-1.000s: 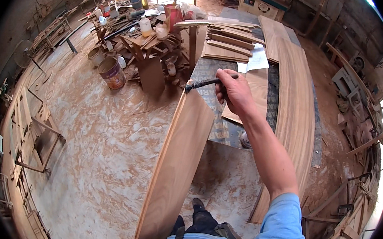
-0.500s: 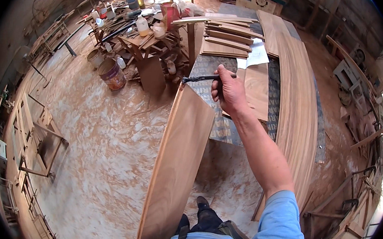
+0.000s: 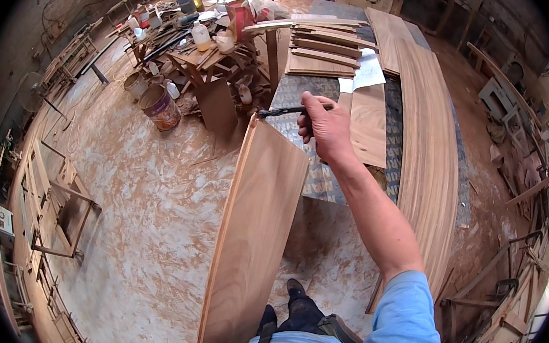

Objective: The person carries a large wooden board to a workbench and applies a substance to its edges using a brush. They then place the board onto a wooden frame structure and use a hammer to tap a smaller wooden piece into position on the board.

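Observation:
My right hand (image 3: 324,127) is closed round the handle of a slim black brush (image 3: 281,111). The brush's dark tip meets the far top corner of a wooden panel (image 3: 259,216), which stands on edge and runs back toward my body. Along the panel's left side shows its narrow, lighter edge. My left hand is out of sight. Behind my right hand is a worktable (image 3: 322,176) covered with a printed grey sheet, and a light wooden board (image 3: 365,131) lies on it.
Long veneer-like boards (image 3: 428,166) lie along the table's right side. Stacked wooden strips (image 3: 325,52) and a white paper (image 3: 368,73) are farther back. To the left, a cluttered bench (image 3: 187,50) holds a bottle (image 3: 201,35); a stained bucket (image 3: 160,107) stands on the floor.
The brush tip stays at the panel's far corner. My right hand and that corner appear slightly farther left, and the whole view has shifted a little.

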Action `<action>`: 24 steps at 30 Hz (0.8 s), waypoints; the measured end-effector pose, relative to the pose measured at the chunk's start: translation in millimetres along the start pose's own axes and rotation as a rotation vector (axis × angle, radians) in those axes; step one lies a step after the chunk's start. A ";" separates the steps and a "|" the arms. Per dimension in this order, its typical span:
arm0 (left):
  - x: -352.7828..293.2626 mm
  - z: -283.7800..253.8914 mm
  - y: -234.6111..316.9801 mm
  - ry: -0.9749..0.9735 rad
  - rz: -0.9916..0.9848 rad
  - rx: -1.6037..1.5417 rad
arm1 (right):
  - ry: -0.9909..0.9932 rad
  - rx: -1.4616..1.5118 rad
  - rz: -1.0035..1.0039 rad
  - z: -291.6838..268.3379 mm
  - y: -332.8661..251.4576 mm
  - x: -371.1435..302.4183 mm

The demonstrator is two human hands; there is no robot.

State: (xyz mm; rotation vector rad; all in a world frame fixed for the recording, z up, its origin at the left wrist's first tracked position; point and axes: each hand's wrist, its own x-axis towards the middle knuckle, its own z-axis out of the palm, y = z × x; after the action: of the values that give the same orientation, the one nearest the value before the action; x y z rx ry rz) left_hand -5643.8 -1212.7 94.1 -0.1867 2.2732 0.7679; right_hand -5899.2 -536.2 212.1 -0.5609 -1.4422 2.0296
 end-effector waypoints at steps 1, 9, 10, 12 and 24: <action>0.7 0.2 0.0 -0.002 0.000 0.001 | -0.025 -0.020 -0.017 3.4 -3.1 -2.6; 1.6 4.5 -3.4 0.004 -0.024 -0.014 | -0.247 -0.496 -0.406 20.3 -17.9 -43.1; 2.0 5.4 -4.3 0.003 -0.027 -0.011 | -0.279 -0.558 -0.546 17.4 -11.9 -42.9; 2.7 3.3 -10.1 -0.003 -0.025 0.023 | -0.332 -0.647 -0.709 16.8 -9.7 -44.1; 50.9 -6.7 -77.3 0.015 0.036 0.183 | 0.118 0.107 -0.149 -16.9 16.4 6.1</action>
State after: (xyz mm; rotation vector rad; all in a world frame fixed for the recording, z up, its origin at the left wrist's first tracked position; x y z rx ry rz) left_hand -5658.6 -1274.9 26.9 -0.0663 2.3517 0.5734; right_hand -5896.5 -524.4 191.0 -0.5045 -1.2599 1.9108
